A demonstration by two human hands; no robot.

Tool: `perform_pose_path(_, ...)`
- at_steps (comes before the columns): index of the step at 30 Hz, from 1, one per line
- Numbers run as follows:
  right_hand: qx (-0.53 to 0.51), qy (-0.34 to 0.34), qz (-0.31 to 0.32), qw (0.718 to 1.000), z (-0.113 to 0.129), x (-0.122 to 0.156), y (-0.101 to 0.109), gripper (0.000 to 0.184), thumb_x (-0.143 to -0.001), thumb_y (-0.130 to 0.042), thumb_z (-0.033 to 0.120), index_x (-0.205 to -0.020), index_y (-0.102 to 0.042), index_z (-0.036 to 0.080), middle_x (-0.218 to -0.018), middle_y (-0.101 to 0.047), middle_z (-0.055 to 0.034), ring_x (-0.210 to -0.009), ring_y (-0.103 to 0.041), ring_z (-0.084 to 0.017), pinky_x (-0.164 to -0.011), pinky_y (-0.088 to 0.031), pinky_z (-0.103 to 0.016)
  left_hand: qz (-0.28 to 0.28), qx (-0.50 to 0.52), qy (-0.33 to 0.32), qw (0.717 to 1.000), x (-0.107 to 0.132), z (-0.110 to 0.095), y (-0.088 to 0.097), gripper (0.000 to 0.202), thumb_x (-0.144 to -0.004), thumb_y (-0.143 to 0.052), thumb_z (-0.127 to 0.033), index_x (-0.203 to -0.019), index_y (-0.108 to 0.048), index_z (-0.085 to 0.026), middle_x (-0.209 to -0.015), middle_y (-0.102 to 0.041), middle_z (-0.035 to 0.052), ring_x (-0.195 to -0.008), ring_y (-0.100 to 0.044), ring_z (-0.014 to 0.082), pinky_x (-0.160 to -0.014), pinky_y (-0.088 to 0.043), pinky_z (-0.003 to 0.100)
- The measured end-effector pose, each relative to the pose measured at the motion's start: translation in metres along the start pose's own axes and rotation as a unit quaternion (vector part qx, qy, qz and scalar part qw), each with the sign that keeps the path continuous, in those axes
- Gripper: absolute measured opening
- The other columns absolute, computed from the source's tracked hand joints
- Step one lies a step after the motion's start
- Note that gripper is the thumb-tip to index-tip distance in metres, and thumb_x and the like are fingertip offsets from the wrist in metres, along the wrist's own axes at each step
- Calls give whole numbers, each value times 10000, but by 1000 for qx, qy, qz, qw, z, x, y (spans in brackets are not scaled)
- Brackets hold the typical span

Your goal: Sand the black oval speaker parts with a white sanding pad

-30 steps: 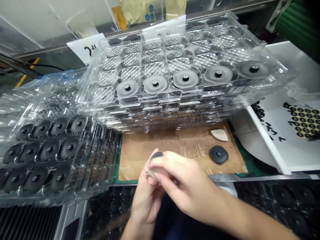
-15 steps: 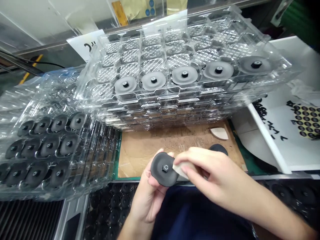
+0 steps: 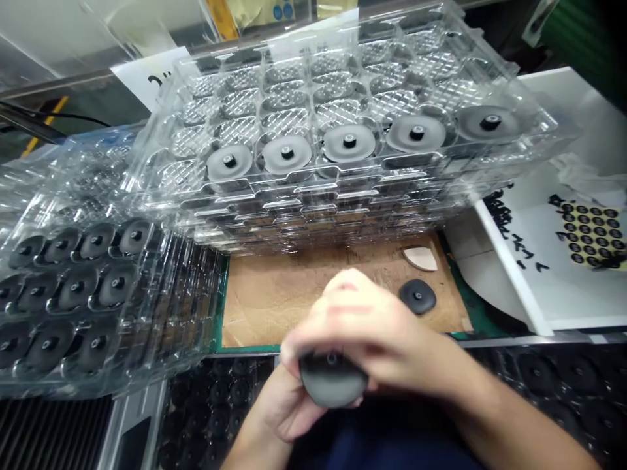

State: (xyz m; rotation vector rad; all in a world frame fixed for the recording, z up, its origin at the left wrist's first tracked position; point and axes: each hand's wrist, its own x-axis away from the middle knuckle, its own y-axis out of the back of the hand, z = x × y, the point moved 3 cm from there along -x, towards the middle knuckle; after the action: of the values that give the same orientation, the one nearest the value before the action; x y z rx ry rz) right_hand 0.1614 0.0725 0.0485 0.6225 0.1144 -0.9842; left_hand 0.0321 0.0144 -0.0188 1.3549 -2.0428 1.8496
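My left hand (image 3: pixel 289 405) holds a round black disc (image 3: pixel 333 385) from below, fingers curled around its edge. The disc is tilted, with a small raised hub at its centre. Over its far part lies my right hand (image 3: pixel 350 323), blurred by motion, its bent fingers closed and covering the rim. The pale wiping pad seen in that hand earlier is hidden by the fingers now. A second black disc (image 3: pixel 418 297) with a hub rests on the brown board (image 3: pixel 264 287), right of my hands. Beyond it lies a pale, leaf-shaped pad (image 3: pixel 420 258).
A stack of clear plastic trays (image 3: pixel 294 196) stands ahead, several discs along its front row. Another tray stack (image 3: pixel 161 287) with discs is at left. A white bin (image 3: pixel 563 294) at right holds small black pieces and a sticker sheet (image 3: pixel 592 234). More discs (image 3: pixel 215 398) lie below the table edge.
My right hand has moved left and over the disc, covering its far part. The disc has come slightly lower and tilted. The second disc on the board is now uncovered.
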Motion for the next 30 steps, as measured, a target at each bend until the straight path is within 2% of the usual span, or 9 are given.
perform_pose_path(4, 30, -300, -100, 948, -64, 29, 3, 332, -867, -532, 200, -1197, -565, 212, -989, -665, -27, -788, -607, -144, -717, -486, -280, 30, 56, -38, 997, 4, -6, 0, 570, -586, -788, -443, -1094, -664, -216, -1096, -709, 61, -929, -694, 246, -722, -578, 251)
perform_pose_path(6, 50, -358, -90, 928, -87, 50, -7, 328, -838, -554, 214, -1163, -589, 206, -973, -648, -38, -746, -608, -152, -685, -505, -296, 22, 69, -56, 996, 5, -9, 2, 536, -629, -765, -416, -1114, -654, -217, -1154, -687, 73, -997, -672, 262, -795, -562, 272)
perform_pose_path(10, 68, -370, -60, 925, -98, 88, -45, 161, -821, -550, 207, -882, -697, 186, -1044, -614, -85, -954, -621, -215, -840, -506, -374, -41, 72, -101, 991, 3, -13, 12, 524, -660, -757, -382, -1129, -637, -184, -1197, -662, 101, -1064, -638, 275, -876, -531, 304)
perform_pose_path(13, 94, -388, -73, 914, -94, 106, -68, 279, -786, -591, 221, -1052, -659, 168, -1230, -516, -144, -1056, -590, -269, -881, -494, -434, -73, 64, -136, 986, 2, -15, 16, 492, -709, -731, -347, -1151, -616, -163, -1223, -645, 120, -1101, -616, 277, -916, -510, 321)
perform_pose_path(16, 106, -395, -93, 908, -95, 110, -74, 301, -826, -523, 210, -1100, -640, 166, -1135, -553, -142, -954, -630, -254, -820, -517, -432, -84, 56, -153, 983, 2, -16, 18, 463, -720, -721, -346, -1136, -625, -167, -1199, -660, 114, -1071, -633, 267, -922, -505, 319)
perform_pose_path(20, 91, -382, -125, 911, -89, 86, -54, 259, -868, -479, 245, -1043, -646, 151, -924, -655, -99, -825, -653, -223, -736, -539, -380, -82, 42, -169, 981, 3, -14, 17, 451, -730, -719, -311, -1157, -622, -208, -1183, -668, 92, -1034, -651, 251, -897, -517, 316)
perform_pose_path(24, 67, -307, -178, 932, -38, 39, -31, 293, -914, -452, 288, -1176, -554, 208, -1142, -635, -69, -1001, -608, -181, -838, -498, -320, -96, 13, -205, 974, 3, -12, 16, 475, -719, -732, -289, -1173, -616, -208, -1195, -658, 102, -1057, -629, 244, -919, -500, 327)
perform_pose_path(27, 50, -162, -125, 978, 8, 11, -30, 245, -917, -428, 192, -1074, -615, 164, -980, -685, -72, -883, -607, -181, -799, -465, -323, -117, -7, -203, 972, 4, -13, 15, 448, -732, -720, -292, -1163, -627, -209, -1132, -684, 93, -1025, -633, 225, -891, -504, 302)
perform_pose_path(30, 31, -159, -26, 986, 21, 0, -34, 217, -902, -455, 131, -998, -643, 180, -905, -704, -20, -789, -603, -149, -735, -433, -285, -136, -23, -213, 967, 6, -17, 12, 453, -689, -758, -266, -1128, -647, -245, -1086, -699, 53, -939, -656, 191, -782, -528, 236)
